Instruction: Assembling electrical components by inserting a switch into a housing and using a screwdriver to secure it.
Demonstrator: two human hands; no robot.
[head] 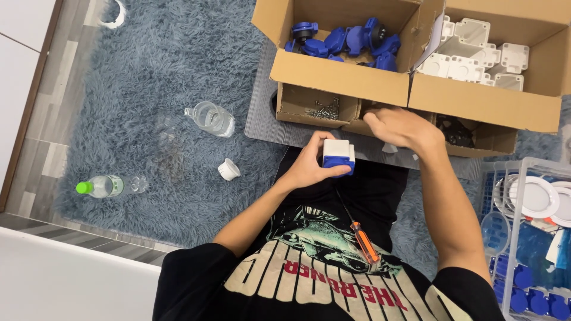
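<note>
My left hand [309, 166] grips a small white and blue socket housing [338, 156] just above my lap. My right hand [397, 128] reaches forward with curled fingers into a small open cardboard box [364, 126] under the big boxes; what its fingertips touch is hidden. An orange-handled screwdriver [360, 236] lies on my black shirt, tip pointing toward the housing.
A large cardboard box [339, 77] holds blue parts, and a second one [485, 98] holds white housings. A small box of screws [321, 109] sits below. On the grey shag rug lie a clear bottle [209, 117], a green-capped bottle [102, 186] and a white cap [228, 169]. A clear crate [532, 238] stands at right.
</note>
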